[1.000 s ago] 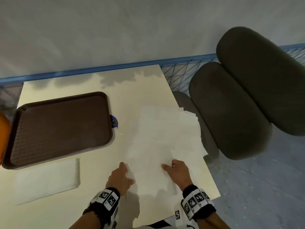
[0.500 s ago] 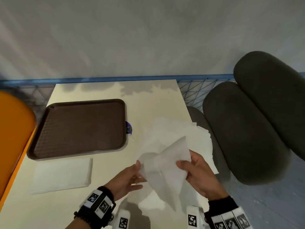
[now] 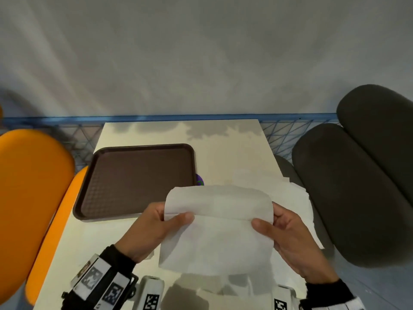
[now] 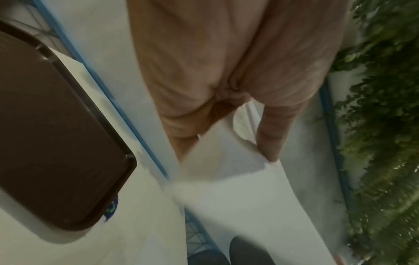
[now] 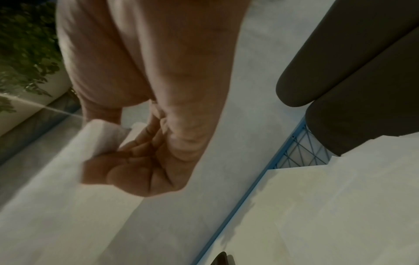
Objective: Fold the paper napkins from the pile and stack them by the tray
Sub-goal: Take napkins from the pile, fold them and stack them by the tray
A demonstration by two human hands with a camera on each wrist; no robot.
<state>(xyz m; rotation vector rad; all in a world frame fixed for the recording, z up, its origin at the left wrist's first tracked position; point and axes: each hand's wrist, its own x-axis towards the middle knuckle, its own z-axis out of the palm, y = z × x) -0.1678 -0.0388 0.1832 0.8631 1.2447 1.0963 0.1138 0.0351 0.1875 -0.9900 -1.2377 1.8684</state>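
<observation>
Left hand (image 3: 154, 229) and right hand (image 3: 290, 233) each pinch napkin (image 3: 216, 229), half-folded, above table (image 3: 234, 153). Tray (image 3: 138, 180) sits far-left

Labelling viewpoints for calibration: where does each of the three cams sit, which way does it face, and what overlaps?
Head: worn on the head, facing forward and down at the table; shows left hand and right hand pinching a napkin in the air, both wrist bands, and the tray.
Left wrist: on the left wrist, facing along the palm to the fingers; shows the left hand's underside.
Right wrist: on the right wrist, facing along the hand; shows curled right-hand fingers.
Shared: all three show the napkin; head and left wrist also share the tray.
</observation>
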